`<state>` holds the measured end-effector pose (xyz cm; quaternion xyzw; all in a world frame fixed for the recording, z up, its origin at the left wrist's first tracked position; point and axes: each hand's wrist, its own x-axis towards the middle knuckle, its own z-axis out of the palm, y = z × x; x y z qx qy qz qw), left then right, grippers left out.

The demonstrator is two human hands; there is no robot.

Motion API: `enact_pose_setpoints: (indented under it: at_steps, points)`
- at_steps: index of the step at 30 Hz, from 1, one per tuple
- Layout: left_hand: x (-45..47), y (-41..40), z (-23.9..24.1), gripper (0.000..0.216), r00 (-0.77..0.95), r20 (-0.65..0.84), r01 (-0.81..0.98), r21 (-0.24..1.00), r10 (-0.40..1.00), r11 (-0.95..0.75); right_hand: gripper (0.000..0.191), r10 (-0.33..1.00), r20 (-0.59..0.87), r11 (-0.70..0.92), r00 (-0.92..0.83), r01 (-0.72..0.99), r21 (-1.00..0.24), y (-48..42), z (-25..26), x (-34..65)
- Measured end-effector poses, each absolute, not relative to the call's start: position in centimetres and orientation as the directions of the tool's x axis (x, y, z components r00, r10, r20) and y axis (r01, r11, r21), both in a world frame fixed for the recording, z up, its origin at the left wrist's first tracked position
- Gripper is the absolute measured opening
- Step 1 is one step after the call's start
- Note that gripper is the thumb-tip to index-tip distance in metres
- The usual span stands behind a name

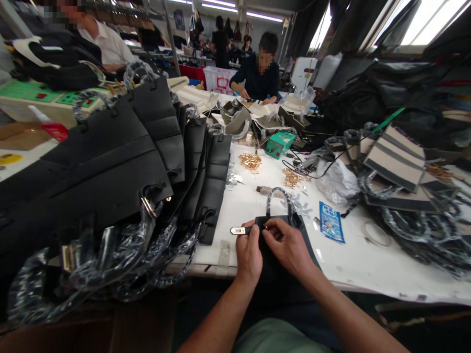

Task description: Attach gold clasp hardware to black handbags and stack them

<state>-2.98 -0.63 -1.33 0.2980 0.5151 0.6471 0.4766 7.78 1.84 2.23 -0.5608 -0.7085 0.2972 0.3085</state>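
Note:
A small black bag panel [305, 245] with a plastic-wrapped handle [277, 196] lies at the near edge of the white table [243, 201]. My left hand [248, 252] is closed on a black strap that ends in a gold metal clasp [238, 230] pointing left. My right hand [289, 245] pinches something small and gold against the panel's top edge, just right of the left hand's fingers.
A big stack of black bags [106, 166] with wrapped handles fills the left. Piles of gold fittings [250, 161], a green box [279, 143], a blue packet [331, 221] and striped bags [397, 157] lie beyond. A person in dark clothes [259, 73] works at the far end.

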Motion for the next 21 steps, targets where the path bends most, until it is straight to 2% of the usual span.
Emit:
enact_pose_setpoints:
  at_steps: [6, 13, 18, 21]
  points:
    - [-2.90, -0.54, -1.95, 0.032, -0.386, -0.074, -0.248, 0.968, 0.919, -0.026, 0.011, 0.979, 0.042, 0.164, -0.201, 0.641, -0.750, 2.35, 2.58, 8.15]
    - [-2.81, -0.77, -1.94, 0.028, -0.433, -0.030, -0.163, 0.986, 0.901, -0.046, 0.010, 0.977, -0.008, 0.138, -0.215, 0.654, -0.744, 2.70, 2.79, 8.25]
    - [-3.02, -0.93, -1.48, 0.026, -0.397, 0.063, -0.056, 0.994, 0.916, -0.093, 0.011, 0.978, -0.047, 0.097, -0.202, 0.644, -0.759, 2.62, 2.69, 8.34]
    - [-3.18, -0.95, -1.42, 0.025, -0.369, 0.071, -0.051, 0.994, 0.927, -0.097, 0.011, 0.978, -0.033, 0.113, -0.205, 0.657, -0.746, 2.48, 2.75, 8.43]
